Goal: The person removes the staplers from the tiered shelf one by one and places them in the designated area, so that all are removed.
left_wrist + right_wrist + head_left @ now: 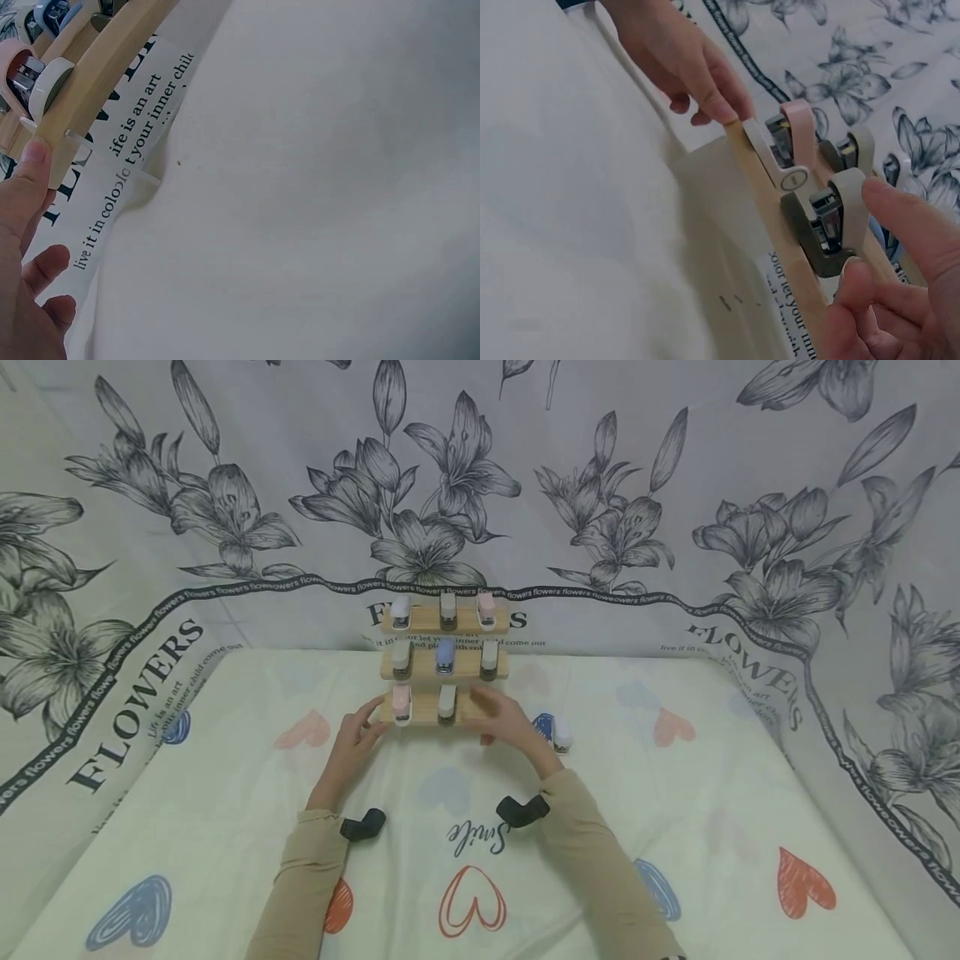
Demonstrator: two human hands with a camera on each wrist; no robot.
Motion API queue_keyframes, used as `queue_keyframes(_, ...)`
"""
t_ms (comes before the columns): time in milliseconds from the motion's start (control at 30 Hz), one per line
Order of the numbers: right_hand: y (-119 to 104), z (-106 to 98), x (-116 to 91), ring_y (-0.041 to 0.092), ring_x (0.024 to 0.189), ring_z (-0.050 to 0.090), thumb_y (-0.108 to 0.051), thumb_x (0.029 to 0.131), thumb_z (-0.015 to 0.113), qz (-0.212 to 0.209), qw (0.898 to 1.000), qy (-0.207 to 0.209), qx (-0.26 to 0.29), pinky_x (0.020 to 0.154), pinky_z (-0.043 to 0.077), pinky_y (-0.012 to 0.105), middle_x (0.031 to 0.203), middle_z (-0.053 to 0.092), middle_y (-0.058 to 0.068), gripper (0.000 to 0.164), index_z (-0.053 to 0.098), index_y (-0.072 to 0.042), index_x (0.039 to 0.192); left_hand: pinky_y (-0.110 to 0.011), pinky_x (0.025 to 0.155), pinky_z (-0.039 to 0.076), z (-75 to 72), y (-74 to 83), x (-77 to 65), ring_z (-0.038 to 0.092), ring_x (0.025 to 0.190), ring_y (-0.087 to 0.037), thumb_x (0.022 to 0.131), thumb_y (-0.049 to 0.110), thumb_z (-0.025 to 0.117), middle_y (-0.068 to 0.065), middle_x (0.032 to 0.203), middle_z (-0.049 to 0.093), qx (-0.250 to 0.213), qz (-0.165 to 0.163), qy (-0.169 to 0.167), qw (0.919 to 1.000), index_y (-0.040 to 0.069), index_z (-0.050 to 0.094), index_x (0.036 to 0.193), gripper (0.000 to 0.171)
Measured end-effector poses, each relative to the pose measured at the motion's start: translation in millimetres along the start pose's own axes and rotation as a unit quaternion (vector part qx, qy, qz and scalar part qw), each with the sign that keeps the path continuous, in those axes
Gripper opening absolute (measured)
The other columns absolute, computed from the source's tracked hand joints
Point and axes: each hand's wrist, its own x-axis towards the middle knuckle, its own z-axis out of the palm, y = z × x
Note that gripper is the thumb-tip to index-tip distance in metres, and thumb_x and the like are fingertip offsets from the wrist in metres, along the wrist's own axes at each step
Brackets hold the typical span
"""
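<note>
1. Nine staplers (446,656) can be counted: eight on one three-tier wooden rack (424,709), one off it. The rack stands toward the far side of the tablecloth (247,810), between two hands.
2. The top tier holds three, left to right: white (401,612), grey (448,611), pink (486,611).
3. The middle tier holds three: grey (402,658), blue (446,656), light grey on a dark base (490,658).
4. The bottom tier holds two: pink on a white base (402,703), then light grey on a dark base (447,702); bare wood lies right of them.
5. The left hand (355,739) pinches the bottom tier's left end, thumb on top.
6. The right hand (506,720) is at that tier's right end; whether it grips the wood cannot be told.
7. Right of that hand, one loose white stapler (562,736) lies beside a blue printed heart (543,726).
8. Writing, left to right: the backdrop (330,410) reads "FLOWERS" and "Life is an art"; the tablecloth, "Smile", upside down; the backdrop again, "FLOWERS". The lower pink stapler's round emblem (794,179) is too small to read.
</note>
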Motion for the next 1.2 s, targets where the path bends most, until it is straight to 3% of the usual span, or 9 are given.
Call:
queue_keyframes(233, -4.9, 11.0, 10.7, 0.019, 0.057, 0.059, -0.028, 0.074, 0.074, 0.04, 0.999, 0.006, -0.021, 0.057, 0.051, 0.029, 0.14, 0.033, 0.009, 0.083, 0.027, -0.012, 0.141, -0.035, 0.065, 0.031, -2.9, 1.2, 0.0, 0.034, 0.081, -0.022, 0.091, 0.021, 0.054, -0.012, 0.091, 0.047, 0.01, -0.012, -0.006, 0.9999, 0.005, 0.041, 0.133, 0.046)
queue_keyframes(433, -10.0, 19.3, 16.4, 0.022, 0.063, 0.06, -0.029, 0.073, 0.074, 0.047, 0.998, 0.027, 0.033, 0.061, 0.051, 0.03, 0.141, 0.03, 0.009, 0.085, 0.027, -0.012, 0.141, -0.037, 0.066, 0.031, -7.2, 5.5, 1.8, 0.034, 0.082, -0.025, 0.091, 0.024, 0.054, -0.013, 0.094, 0.049, 0.019, -0.013, 0.0, 0.9997, 0.005, 0.042, 0.132, 0.047)
queue_keyframes(600, -11.9, 26.1, 17.3, 0.021, 0.059, 0.059, -0.025, 0.075, 0.074, 0.052, 0.995, 0.041, 0.071, 0.06, 0.052, 0.031, 0.14, 0.033, 0.008, 0.083, 0.026, -0.01, 0.141, -0.036, 0.066, 0.032, -5.1, 0.7, 0.4, 0.034, 0.084, -0.024, 0.091, 0.025, 0.053, -0.013, 0.096, 0.049, 0.014, -0.024, 0.0, 0.9996, 0.005, 0.042, 0.133, 0.047)
queue_keyframes(967, -15.8, 35.3, 14.7, 0.019, 0.057, 0.059, -0.024, 0.072, 0.076, 0.064, 0.991, 0.068, 0.099, 0.06, 0.052, 0.031, 0.141, 0.031, 0.009, 0.089, 0.023, -0.008, 0.141, -0.04, 0.073, 0.033, -2.8, 0.5, -1.7, 0.035, 0.092, -0.028, 0.091, 0.028, 0.053, -0.015, 0.106, 0.049, 0.0, -0.028, -0.001, 0.9996, 0.008, 0.042, 0.133, 0.047)
queue_keyframes(1200, -12.1, 35.1, 15.7, 0.02, 0.062, 0.061, -0.017, 0.073, 0.075, 0.057, 0.988, 0.072, 0.126, 0.062, 0.052, 0.032, 0.137, 0.037, 0.009, 0.079, 0.031, -0.009, 0.139, -0.045, 0.078, 0.033, -1.4, 1.1, -2.5, 0.035, 0.098, -0.031, 0.092, 0.027, 0.052, -0.018, 0.117, 0.047, -0.016, -0.03, -0.007, 0.9994, 0.007, 0.041, 0.133, 0.048)
